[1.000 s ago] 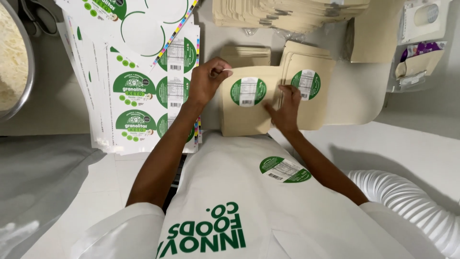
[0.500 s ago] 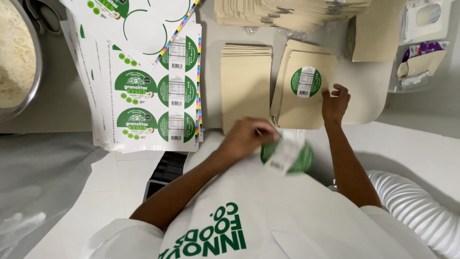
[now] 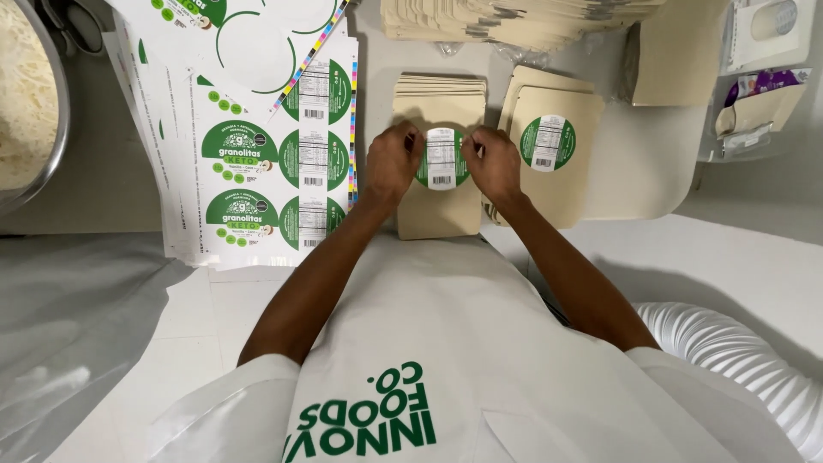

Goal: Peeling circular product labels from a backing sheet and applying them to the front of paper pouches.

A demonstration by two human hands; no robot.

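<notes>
Here, seen over a white apron (image 3: pixel 403 343), both hands meet on a round green label (image 3: pixel 441 158): left hand (image 3: pixel 393 161) pinches its left edge, right hand (image 3: pixel 492 165) its right edge, equally near. The label's long axis runs away from the body, flat over a tan pouch (image 3: pixel 437 206). Half a second ago it was near the apron, in the left hand alone. Beyond lie label sheets (image 3: pixel 274 163).
</notes>
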